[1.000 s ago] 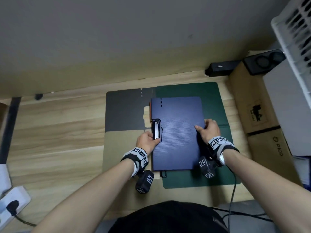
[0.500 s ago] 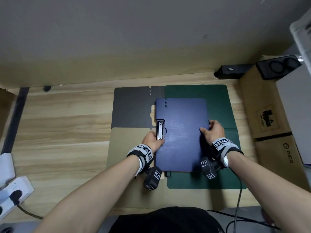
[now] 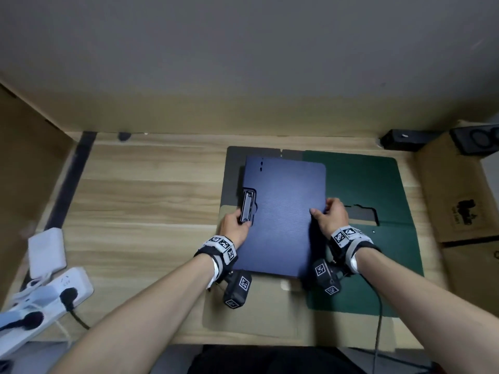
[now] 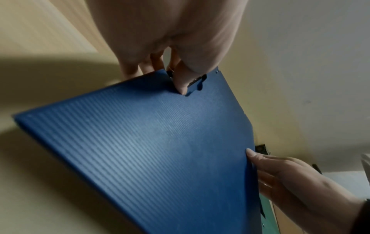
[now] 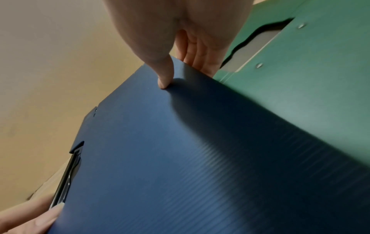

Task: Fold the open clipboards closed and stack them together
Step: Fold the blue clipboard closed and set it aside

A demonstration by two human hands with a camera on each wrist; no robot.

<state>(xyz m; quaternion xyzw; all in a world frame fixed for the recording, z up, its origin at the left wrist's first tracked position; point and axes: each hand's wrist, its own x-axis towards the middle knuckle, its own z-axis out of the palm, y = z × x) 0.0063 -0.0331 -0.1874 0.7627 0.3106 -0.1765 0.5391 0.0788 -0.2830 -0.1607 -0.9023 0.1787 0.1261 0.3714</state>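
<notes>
A closed blue clipboard [image 3: 283, 217] is held between both hands, over two open clipboards lying flat on the desk. My left hand [image 3: 241, 224] grips its left edge at the black metal clip [image 3: 247, 207], thumb on the clip [image 4: 180, 82] and fingers underneath. My right hand [image 3: 325, 214] grips the right edge, thumb on top [image 5: 163, 79], fingers below. The open green clipboard [image 3: 364, 179] lies to the right, its clip cutout showing. An open clipboard with a grey panel [image 3: 233, 171] and a tan panel [image 3: 243, 314] lies to the left and partly under the blue one.
A white power strip [image 3: 54, 292] and an adapter [image 3: 47, 252] lie at the desk's left front. Cardboard boxes [image 3: 459, 198] stand along the right, with a black speaker [image 3: 478, 141] and a black box [image 3: 402, 139] at the back. A cable [image 3: 378, 319] trails from my right wrist.
Both hands have carried the blue clipboard to the left, off the green one and over the grey panel. The green clipboard's cutout is now uncovered.
</notes>
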